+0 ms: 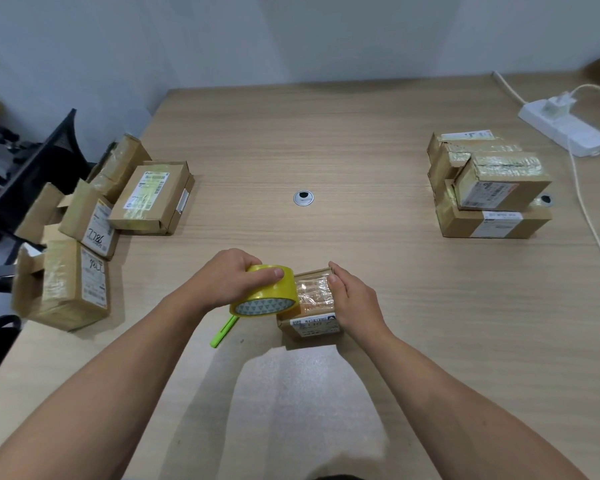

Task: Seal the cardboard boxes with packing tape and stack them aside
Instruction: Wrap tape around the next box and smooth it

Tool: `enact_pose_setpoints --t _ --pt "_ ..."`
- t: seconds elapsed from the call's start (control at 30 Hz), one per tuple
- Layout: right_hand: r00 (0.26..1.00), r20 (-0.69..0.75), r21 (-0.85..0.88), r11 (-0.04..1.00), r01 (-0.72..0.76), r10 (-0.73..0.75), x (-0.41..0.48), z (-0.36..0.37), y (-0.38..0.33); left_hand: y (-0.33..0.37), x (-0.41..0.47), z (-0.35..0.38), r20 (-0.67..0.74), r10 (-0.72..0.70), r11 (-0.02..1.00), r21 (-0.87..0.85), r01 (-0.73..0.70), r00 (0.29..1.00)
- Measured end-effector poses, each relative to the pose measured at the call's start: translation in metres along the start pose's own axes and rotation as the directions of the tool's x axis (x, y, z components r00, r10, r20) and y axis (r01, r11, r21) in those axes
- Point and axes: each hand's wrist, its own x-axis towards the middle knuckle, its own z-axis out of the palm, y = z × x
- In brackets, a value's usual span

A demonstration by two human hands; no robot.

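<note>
A small cardboard box (pixel 312 323) lies on the table in front of me, a white label on its near side and a strip of clear tape across its top. My left hand (pixel 232 278) grips a yellow roll of packing tape (pixel 264 296) at the box's left edge. Pressed against the box's right side and top, my right hand (pixel 354 299) holds it down on the taped part. At the right of the table stands a stack of taped boxes (pixel 489 188). Several more boxes (pixel 94 223) lie in a loose pile at the table's left edge.
A bright green pen-like tool (pixel 222 332) lies on the wooden table (pixel 326 140) just under the tape roll. A metal cable grommet (pixel 304 197) sits mid-table. A white power strip (pixel 565 128) with cable lies at the far right. A dark chair (pixel 32 168) stands at the left.
</note>
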Motion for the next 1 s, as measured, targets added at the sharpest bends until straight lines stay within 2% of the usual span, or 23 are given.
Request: enact_pose_setpoints --t 0.13,0.53,1.0 --pt "1.0 -0.002 -0.014 1.0 0.002 -0.002 0.0 0.0 0.0 -0.008 -0.002 -0.005 0.011 0.009 0.992 0.128 -0.01 1.0" --pt "1.0 0.002 -0.004 1.0 -0.009 0.009 -0.002 0.0 -0.003 -0.015 0.001 -0.008 0.068 -0.119 0.933 0.349 0.088 0.991" --pt "1.0 0.018 0.003 1.0 -0.011 0.011 0.001 -0.001 -0.001 -0.019 0.008 -0.004 0.075 -0.248 0.843 0.507 0.177 0.966"
